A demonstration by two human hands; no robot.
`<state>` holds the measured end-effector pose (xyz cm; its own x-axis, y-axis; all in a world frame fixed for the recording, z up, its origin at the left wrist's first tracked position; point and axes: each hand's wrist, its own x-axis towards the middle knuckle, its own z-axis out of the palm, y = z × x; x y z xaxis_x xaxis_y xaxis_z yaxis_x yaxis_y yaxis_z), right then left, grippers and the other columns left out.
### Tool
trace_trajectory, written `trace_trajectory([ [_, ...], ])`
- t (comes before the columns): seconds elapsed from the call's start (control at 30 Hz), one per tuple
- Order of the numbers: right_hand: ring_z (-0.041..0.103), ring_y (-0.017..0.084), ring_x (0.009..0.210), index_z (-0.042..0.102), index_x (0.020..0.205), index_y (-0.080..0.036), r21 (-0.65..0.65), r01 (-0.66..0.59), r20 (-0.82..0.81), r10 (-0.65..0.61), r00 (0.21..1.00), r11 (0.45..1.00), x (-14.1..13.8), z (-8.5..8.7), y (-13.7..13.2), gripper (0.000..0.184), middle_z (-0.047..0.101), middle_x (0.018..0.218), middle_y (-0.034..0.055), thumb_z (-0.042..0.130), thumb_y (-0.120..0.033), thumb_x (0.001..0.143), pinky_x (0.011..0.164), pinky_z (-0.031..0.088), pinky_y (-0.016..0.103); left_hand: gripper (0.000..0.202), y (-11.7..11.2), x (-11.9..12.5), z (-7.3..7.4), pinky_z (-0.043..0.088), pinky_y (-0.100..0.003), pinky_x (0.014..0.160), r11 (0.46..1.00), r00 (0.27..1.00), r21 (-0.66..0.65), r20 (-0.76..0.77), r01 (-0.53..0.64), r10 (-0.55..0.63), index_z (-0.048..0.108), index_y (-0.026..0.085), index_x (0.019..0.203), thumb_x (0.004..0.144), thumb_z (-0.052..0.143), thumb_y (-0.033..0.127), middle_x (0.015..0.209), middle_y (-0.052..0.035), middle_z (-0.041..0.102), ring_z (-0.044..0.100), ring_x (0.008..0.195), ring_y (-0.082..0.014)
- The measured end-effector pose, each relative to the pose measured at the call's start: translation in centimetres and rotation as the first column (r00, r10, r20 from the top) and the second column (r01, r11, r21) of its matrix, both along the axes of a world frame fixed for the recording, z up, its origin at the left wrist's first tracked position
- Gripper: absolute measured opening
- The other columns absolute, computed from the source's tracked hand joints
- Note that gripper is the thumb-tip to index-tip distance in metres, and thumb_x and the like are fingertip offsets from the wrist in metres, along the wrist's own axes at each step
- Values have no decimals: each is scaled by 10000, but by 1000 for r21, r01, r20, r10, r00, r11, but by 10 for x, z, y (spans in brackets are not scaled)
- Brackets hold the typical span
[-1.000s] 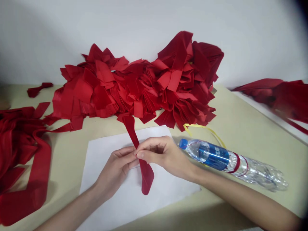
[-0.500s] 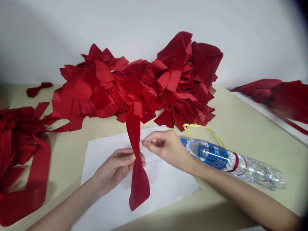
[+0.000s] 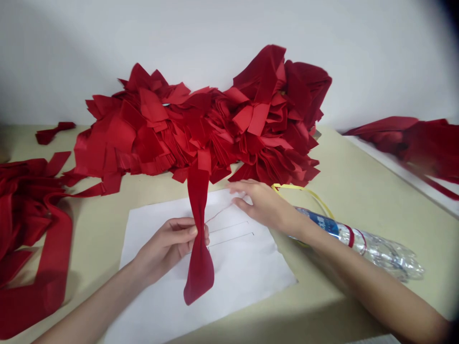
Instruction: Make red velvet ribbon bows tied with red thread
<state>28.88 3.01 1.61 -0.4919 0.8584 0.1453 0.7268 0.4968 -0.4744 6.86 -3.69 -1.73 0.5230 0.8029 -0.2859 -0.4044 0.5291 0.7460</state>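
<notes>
Your left hand point(image 3: 167, 251) has the red fabric strip point(image 3: 198, 200) pinched at its gathered waist, right over the white paper sheet point(image 3: 240, 272). Soft, light, limp stuff: take it at that waist, because both ends flop. Your right hand point(image 3: 263, 204) holds nothing, fingers loosely parted, a thin thread point(image 3: 218, 215) running toward it.

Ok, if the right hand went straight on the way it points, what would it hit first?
The right hand would probably reach the lower edge of the red ribbon pile, just beside the strip in the left hand; depth is unclear.
</notes>
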Motion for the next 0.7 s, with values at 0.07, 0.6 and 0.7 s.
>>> trace_trajectory([
  [0.07,474,204,1143,562,1131,-181,92,-77,-125,88,988,993,-6,-1,-6,459,576,1166,67,389,-17,739,966,377,385,116,0,0,-1,432,-219,646,1000,1000,24,-3,19,-19,683,123,758,805,590,175,755,-38,599,541,699,-120],
  [0.6,495,65,617,650,778,-158,-500,-279,-426,48,904,820,-26,2,-31,149,626,695,-15,559,-267,821,584,385,190,109,0,2,-4,447,-200,702,1000,1000,17,-28,2,-1,713,133,819,801,614,173,745,-35,669,581,721,-112],
  [0.7,448,55,582,655,738,-160,-444,-234,-384,52,922,865,-25,2,-30,149,592,659,-25,545,-223,817,567,361,190,106,-1,4,-5,449,-203,718,1000,999,17,-33,1,-1,711,128,812,800,614,169,770,-38,666,576,739,-113],
])
